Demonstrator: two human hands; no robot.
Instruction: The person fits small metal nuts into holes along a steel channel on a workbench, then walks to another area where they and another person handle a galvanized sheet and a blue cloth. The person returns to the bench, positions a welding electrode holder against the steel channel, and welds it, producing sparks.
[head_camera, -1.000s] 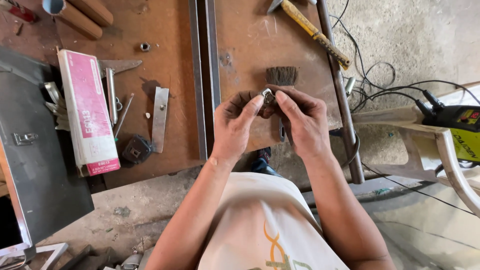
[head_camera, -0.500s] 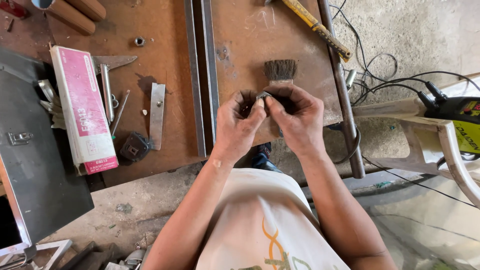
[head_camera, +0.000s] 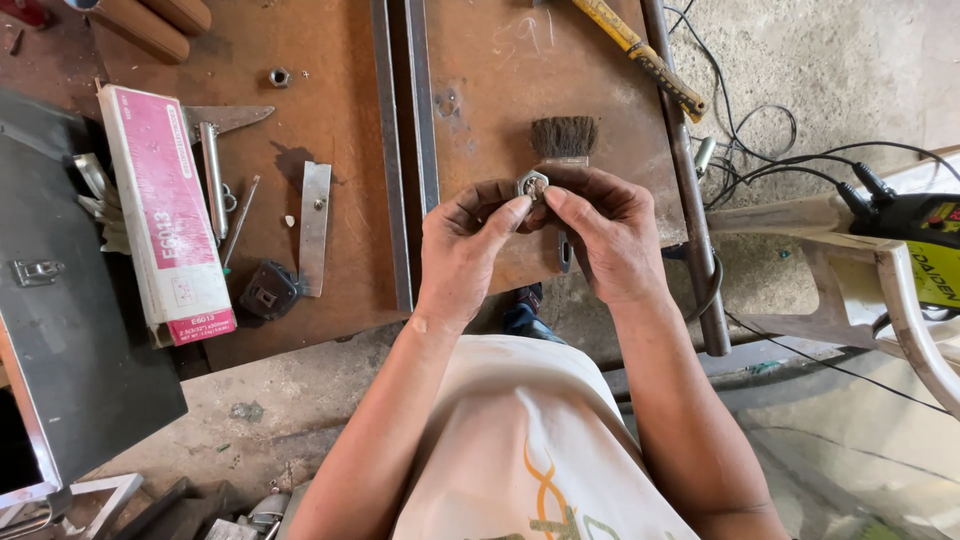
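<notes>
My left hand (head_camera: 463, 250) and my right hand (head_camera: 604, 232) meet over the rusty metal worktable (head_camera: 340, 70). Together their fingertips pinch a small grey hex nut (head_camera: 531, 185), which looks threaded on a bolt hidden in my palms. A dark metal piece (head_camera: 565, 251) hangs below my right hand. Just beyond the nut lies a small brush (head_camera: 563, 138) with dark bristles.
On the table left of my hands lie a flat steel strip (head_camera: 314, 225), a pink and white long box (head_camera: 165, 215), a bolt (head_camera: 211, 175), a loose nut (head_camera: 279, 76) and a dark small part (head_camera: 267, 291). A yellow-handled tool (head_camera: 642, 57) lies far right. Cables (head_camera: 780, 160) and a grey case (head_camera: 60, 330) flank the table.
My hands stay together on the nut, with the fingers shifting slightly on it. The view has drifted a little, so the brush now shows closer above my fingers.
</notes>
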